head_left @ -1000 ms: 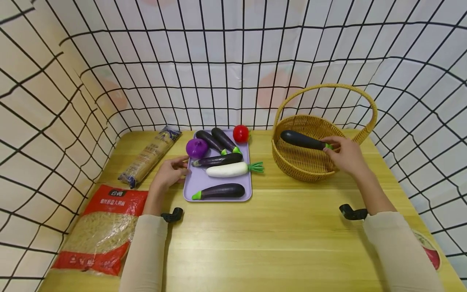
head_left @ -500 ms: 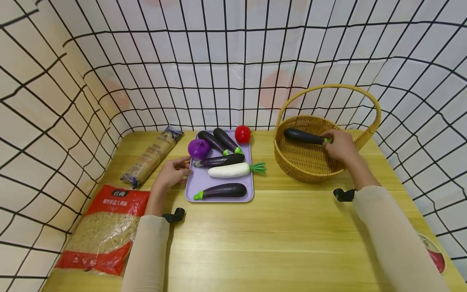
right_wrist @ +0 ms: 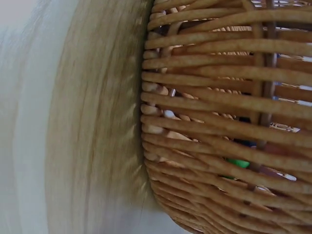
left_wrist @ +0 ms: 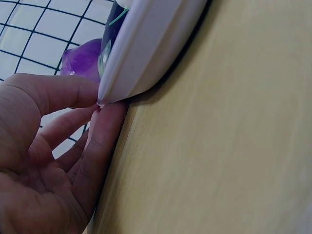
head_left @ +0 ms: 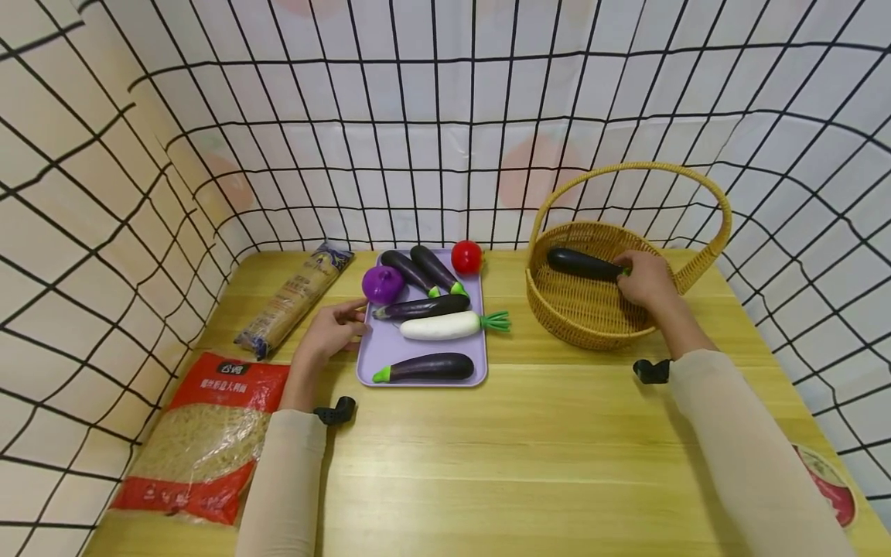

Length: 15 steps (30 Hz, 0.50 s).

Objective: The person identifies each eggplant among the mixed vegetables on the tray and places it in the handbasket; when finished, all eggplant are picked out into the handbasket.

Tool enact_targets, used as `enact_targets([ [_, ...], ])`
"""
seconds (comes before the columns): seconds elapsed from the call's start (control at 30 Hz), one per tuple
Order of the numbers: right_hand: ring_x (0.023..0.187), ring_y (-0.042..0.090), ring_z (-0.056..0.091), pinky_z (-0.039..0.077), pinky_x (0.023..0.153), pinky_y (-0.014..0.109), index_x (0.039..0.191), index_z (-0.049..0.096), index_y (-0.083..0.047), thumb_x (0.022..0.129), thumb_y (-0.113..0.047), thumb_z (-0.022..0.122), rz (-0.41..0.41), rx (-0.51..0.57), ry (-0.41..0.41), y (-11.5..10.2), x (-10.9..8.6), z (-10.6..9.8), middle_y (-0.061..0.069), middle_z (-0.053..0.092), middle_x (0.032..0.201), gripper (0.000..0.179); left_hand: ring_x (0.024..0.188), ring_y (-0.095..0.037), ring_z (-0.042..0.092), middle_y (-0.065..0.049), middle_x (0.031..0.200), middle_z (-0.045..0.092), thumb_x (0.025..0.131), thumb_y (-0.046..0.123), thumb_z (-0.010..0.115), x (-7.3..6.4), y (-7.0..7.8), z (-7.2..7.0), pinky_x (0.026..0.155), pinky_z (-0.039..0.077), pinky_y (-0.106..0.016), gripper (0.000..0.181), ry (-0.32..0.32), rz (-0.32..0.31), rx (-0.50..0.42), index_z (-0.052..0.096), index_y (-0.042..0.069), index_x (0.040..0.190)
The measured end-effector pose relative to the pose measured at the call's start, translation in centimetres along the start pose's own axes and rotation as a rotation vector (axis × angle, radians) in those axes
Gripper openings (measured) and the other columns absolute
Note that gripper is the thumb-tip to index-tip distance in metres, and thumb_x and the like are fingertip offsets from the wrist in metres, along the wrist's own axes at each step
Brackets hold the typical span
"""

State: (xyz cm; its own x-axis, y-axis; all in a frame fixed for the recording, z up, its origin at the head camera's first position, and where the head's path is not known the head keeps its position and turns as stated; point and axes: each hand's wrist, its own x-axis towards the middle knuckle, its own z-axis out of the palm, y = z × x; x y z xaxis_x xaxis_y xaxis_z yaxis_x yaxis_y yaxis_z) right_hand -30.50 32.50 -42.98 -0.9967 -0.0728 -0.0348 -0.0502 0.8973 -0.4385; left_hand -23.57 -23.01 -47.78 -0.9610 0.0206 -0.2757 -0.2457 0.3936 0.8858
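Inside the wicker basket (head_left: pixel 592 329), my right hand (head_left: pixel 647 280) grips a dark eggplant (head_left: pixel 581 263) by its stem end. The right wrist view shows mostly the basket's woven side (right_wrist: pixel 219 117), with a bit of green glimpsed through the gaps. My left hand (head_left: pixel 332 331) pinches the left rim of the lilac tray (head_left: pixel 379 340), thumb and finger meeting at its edge in the left wrist view. On that tray lie a purple onion (head_left: pixel 382 285), a white radish (head_left: pixel 440 326) with green leaves over the rim, a tomato (head_left: pixel 467 257) and several eggplants (head_left: pixel 431 367).
A pack of long noodles (head_left: pixel 295 302) and a red bag of pasta (head_left: pixel 205 437) lie left of the tray. A round-lidded container (head_left: pixel 828 487) stands at the right edge, partly behind the sleeve. Black-lined grid walls surround the wooden table (head_left: pixel 501 456). The basket's handle (head_left: pixel 654 166) arches high.
My right hand has lowered the eggplant from above the basket's rim down into the basket. The left hand stays at the tray's edge. The whole head view has shifted slightly.
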Motion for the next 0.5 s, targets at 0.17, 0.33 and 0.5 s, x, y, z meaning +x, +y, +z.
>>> enact_targets([
  [0.17, 0.129, 0.056, 0.044, 0.041, 0.106, 0.07, 0.141, 0.052, 0.007, 0.101, -0.009, 0.052, 0.007, 0.021, -0.006, 0.2, -0.2, -0.1, 0.037, 0.051, 0.14, 0.043, 0.108, -0.025, 0.061, -0.016, 0.128, 0.059, 0.095, 0.006, 0.067, 0.0, 0.1, 0.1, 0.081, 0.064, -0.033, 0.064, -0.005, -0.006, -0.005, 0.05, 0.023, 0.154],
  [0.33, 0.13, 0.054, 0.044, 0.04, 0.106, 0.069, 0.144, 0.049, 0.005, 0.103, -0.016, 0.056, 0.01, 0.056, 0.014, -0.3, -1.1, -0.5, 0.034, 0.05, 0.141, 0.047, 0.107, -0.024, 0.061, -0.015, 0.128, 0.059, 0.095, 0.007, 0.067, 0.0, 0.1, 0.1, 0.081, 0.064, -0.032, 0.064, 0.0, -0.008, 0.007, 0.05, 0.023, 0.154],
  [0.5, 0.132, 0.05, 0.048, 0.044, 0.104, 0.067, 0.145, 0.049, 0.001, 0.104, -0.034, 0.06, -0.022, 0.136, 0.039, -1.5, -3.4, -1.1, 0.031, 0.051, 0.144, 0.055, 0.106, -0.024, 0.061, -0.015, 0.127, 0.059, 0.095, 0.007, 0.068, -0.2, 0.2, 0.1, 0.08, 0.064, -0.031, 0.063, 0.005, -0.008, 0.004, 0.051, 0.022, 0.153],
])
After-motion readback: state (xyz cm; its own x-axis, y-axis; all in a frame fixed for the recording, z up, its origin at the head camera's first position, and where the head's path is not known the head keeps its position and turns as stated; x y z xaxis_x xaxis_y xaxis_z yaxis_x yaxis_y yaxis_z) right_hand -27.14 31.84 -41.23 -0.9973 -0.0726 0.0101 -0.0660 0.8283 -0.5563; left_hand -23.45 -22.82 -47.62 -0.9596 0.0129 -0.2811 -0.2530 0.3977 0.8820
